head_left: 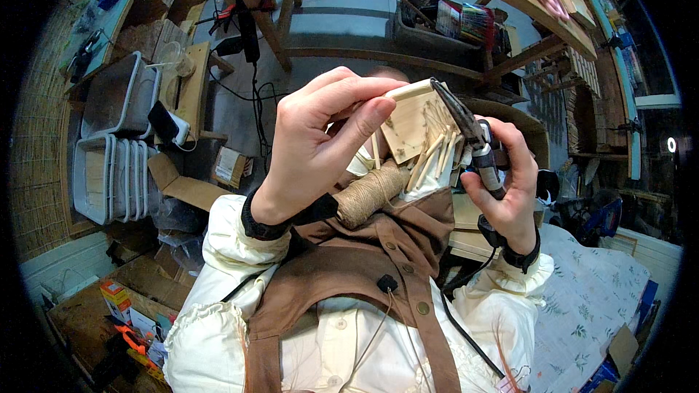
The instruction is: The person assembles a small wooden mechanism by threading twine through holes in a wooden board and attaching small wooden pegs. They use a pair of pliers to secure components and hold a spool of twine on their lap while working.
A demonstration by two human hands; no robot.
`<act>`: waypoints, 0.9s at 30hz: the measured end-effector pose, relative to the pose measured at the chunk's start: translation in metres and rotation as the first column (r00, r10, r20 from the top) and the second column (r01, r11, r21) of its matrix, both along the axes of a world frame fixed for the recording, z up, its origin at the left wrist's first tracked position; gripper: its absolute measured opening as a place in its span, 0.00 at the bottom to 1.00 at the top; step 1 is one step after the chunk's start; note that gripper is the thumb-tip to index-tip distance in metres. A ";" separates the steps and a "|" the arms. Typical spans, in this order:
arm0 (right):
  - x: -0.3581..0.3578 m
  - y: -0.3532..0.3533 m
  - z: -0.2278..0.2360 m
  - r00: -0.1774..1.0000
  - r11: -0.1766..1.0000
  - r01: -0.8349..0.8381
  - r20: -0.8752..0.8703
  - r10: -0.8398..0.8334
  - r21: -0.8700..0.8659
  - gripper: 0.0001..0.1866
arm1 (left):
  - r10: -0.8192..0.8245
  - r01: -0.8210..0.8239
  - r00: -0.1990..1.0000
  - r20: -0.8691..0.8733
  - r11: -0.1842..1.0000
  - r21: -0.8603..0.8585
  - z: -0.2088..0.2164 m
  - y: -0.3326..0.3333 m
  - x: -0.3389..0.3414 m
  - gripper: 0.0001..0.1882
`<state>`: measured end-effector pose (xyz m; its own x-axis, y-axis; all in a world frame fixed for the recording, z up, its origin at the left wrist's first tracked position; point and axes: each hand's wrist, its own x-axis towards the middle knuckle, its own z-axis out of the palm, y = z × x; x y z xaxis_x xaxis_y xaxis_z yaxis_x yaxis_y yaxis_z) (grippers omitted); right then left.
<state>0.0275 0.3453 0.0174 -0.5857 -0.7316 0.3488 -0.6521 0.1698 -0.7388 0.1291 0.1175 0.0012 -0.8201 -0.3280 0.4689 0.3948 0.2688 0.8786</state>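
Between thumb and fingertips, my left hand (pixel 324 127) pinches one end of a pale wooden stick (pixel 412 91). My right hand (pixel 513 182) grips a plier-like tool (pixel 477 149) with long dark jaws and black-and-grey handles; whether it is pliers or cutters I cannot make out. Its jaw tips meet the stick's far end. Below the raised hands is a spool of brown twine (pixel 371 193), lying on its side near my apron. Beyond it, several thin wooden sticks (pixel 435 154) lie in a loose pile beside a flat wooden board (pixel 408 127).
A wooden workbench (pixel 539 11) with tools on it spans the far side. Grey plastic bins (pixel 116 178) are stacked at left, near a small wooden stool (pixel 193 87). Dark cables (pixel 256 102) trail on the floor. A patterned cloth (pixel 590 298) covers a surface at right.
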 end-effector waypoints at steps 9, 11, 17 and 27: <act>0.005 0.002 0.004 0.999 1.000 0.019 0.043 -0.020 0.014 0.26 | -0.039 0.031 0.990 0.137 0.998 0.055 0.011 0.002 0.007 0.12; 0.003 0.002 0.002 1.000 1.000 0.000 -0.001 0.000 -0.002 0.26 | -0.041 0.036 0.991 0.130 0.999 0.040 0.010 0.002 0.008 0.12; 0.006 0.006 0.006 0.999 0.999 0.017 0.033 -0.018 0.027 0.25 | -0.183 0.176 0.964 0.194 0.983 0.053 0.012 -0.006 0.006 0.11; 0.012 0.009 0.002 0.999 1.000 0.009 0.046 -0.010 0.030 0.24 | -0.008 0.008 1.000 0.006 1.000 -0.028 0.002 -0.001 0.002 0.08</act>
